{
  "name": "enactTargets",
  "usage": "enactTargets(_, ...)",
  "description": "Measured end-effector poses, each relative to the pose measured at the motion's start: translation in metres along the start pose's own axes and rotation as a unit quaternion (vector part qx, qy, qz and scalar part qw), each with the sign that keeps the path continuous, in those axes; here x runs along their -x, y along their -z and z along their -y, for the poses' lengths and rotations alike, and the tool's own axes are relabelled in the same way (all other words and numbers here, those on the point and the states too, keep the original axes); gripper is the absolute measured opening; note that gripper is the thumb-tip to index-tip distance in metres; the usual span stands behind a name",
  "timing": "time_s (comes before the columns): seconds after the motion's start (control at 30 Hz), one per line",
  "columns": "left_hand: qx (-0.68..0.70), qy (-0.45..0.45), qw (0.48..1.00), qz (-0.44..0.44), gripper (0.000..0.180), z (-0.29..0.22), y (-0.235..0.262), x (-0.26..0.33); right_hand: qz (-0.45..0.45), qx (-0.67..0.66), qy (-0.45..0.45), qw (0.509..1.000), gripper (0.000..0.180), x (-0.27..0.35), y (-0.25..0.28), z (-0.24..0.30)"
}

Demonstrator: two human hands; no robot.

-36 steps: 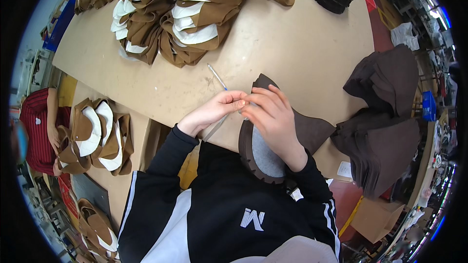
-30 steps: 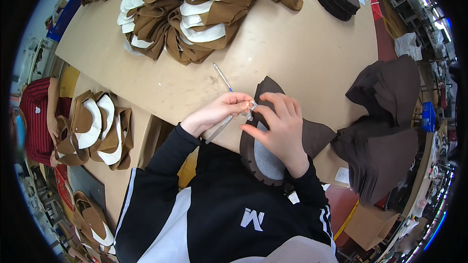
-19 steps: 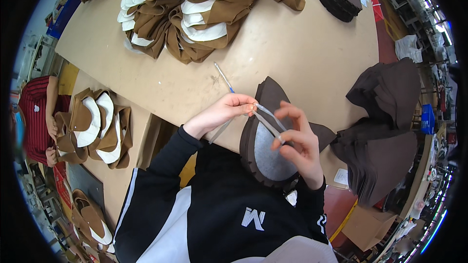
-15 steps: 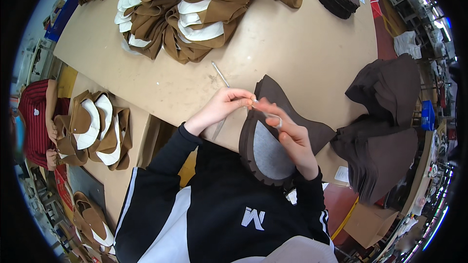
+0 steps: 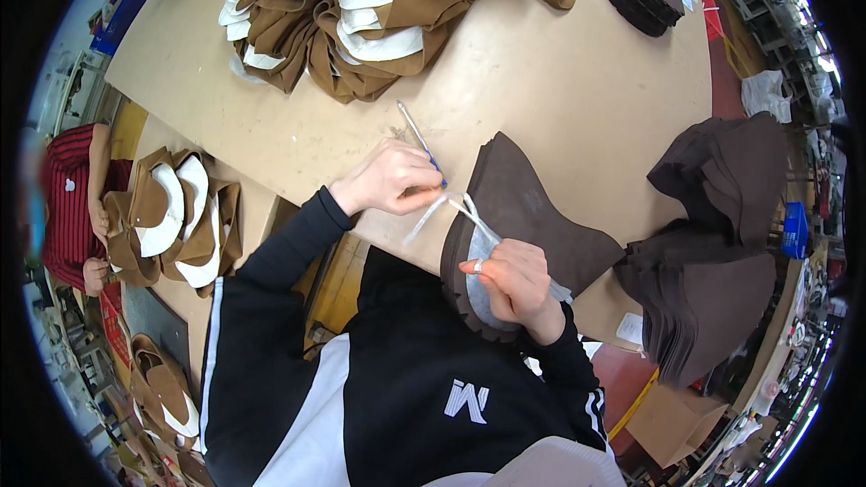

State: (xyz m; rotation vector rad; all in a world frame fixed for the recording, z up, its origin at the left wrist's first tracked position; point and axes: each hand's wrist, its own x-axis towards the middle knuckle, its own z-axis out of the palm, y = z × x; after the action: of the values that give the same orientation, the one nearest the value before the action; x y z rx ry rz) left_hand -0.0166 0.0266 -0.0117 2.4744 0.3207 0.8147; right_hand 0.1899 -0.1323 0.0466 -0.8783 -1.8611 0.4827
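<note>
My right hand (image 5: 516, 281) has slid down the dark brown felt boot-shaped piece (image 5: 532, 216), pulling a thin white strip (image 5: 448, 207) with pinched fingers. My left hand (image 5: 388, 182) grips the strip's other end and a thin pen. The piece lies on the tan table (image 5: 559, 81), long side pointing away. Pull hard, the strip may tear

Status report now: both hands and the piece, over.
Left hand grips pen and strip. Right hand pinches strip on dark piece. Nothing in the way.

Broad tan worktable (image 5: 559, 81), lower side bench (image 5: 257, 216), cluttered workshop floor beyond.
</note>
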Motion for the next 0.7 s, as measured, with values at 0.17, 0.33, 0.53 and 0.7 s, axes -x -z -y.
enactTargets(0.17,-0.077,-0.073,0.993,0.060,0.044,0.013,0.005,-0.017,0.016,-0.010,0.034,0.999,0.015,-0.004,0.002,0.003)
enactTargets(0.33,-0.065,-0.083,0.992,0.066,0.050,0.027,-0.009,-0.016,0.012,-0.015,0.094,0.995,0.020,0.003,0.001,0.002)
enactTargets(0.53,-0.094,-0.062,0.991,0.066,0.044,0.027,-0.009,-0.015,0.039,-0.026,0.119,0.992,0.019,0.010,0.010,0.006)
enactTargets(0.7,-0.054,-0.013,0.996,0.067,0.038,0.019,-0.010,-0.016,0.001,-0.017,0.126,0.992,0.017,0.013,0.012,0.008)
